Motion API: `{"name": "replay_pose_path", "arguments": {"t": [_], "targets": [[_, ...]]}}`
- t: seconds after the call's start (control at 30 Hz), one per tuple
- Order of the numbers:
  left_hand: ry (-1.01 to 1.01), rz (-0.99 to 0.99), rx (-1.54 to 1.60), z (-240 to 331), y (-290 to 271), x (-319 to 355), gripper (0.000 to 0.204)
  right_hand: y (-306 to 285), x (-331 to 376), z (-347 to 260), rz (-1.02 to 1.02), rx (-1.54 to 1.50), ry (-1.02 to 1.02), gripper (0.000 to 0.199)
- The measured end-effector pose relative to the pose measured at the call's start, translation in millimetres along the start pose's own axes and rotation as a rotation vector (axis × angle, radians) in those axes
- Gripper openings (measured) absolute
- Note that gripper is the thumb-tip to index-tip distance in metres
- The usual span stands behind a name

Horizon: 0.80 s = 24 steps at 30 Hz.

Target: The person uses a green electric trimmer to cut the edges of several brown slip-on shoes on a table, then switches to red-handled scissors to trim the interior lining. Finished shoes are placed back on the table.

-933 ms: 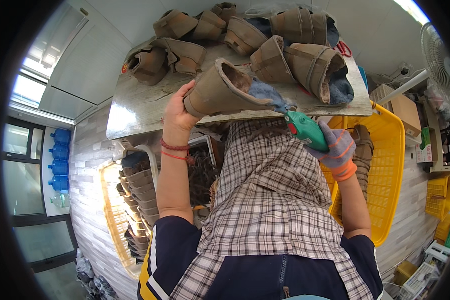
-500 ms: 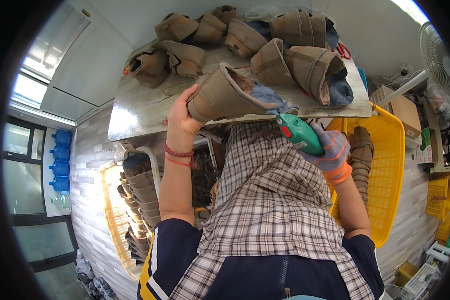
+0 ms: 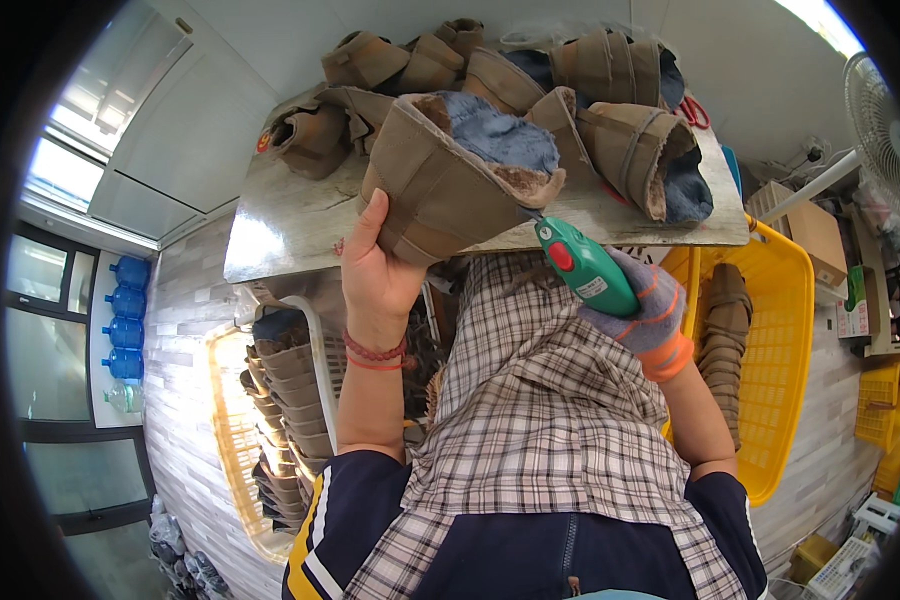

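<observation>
A brown shoe upper (image 3: 435, 195) with blue-grey fleece lining is held up over the table's near edge by my bare left hand (image 3: 380, 275); the thumb lies on its outside, while the other fingers are partly hidden beneath it. My right hand (image 3: 645, 305), in a grey glove with an orange cuff, wraps round green electric scissors (image 3: 595, 275) with a red button. Their narrow tip touches or nearly touches the upper's lower right rim. More fleece-lined uppers (image 3: 635, 150) lie behind on the wooden-topped table (image 3: 300, 235).
Red-handled scissors (image 3: 693, 113) lie at the table's back right. On my right stands a yellow basket (image 3: 782, 370) with stacked uppers (image 3: 727, 330). A pale basket (image 3: 225, 400) to my left holds more stacks. A white fan (image 3: 882, 130) stands far right.
My left hand has raised and tilted the upper, so its fleece opening now faces up more. The electric scissors stay near its rim, slightly further left and at a steeper angle.
</observation>
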<state>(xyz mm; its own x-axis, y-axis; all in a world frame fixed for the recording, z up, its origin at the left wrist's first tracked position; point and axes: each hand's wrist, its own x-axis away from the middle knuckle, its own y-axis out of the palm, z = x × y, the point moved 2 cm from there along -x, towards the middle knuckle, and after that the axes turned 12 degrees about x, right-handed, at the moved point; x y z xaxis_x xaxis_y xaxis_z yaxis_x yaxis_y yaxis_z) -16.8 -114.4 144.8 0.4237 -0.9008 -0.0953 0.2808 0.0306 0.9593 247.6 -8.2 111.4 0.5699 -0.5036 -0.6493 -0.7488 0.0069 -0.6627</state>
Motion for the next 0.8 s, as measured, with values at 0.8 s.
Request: {"name": "replay_pose_path", "arguments": {"t": [0.8], "targets": [[0.245,-0.286,-1.075,-33,-26,12,0.026,4,-10,-14,-0.146,-0.554,0.465,0.061]]}}
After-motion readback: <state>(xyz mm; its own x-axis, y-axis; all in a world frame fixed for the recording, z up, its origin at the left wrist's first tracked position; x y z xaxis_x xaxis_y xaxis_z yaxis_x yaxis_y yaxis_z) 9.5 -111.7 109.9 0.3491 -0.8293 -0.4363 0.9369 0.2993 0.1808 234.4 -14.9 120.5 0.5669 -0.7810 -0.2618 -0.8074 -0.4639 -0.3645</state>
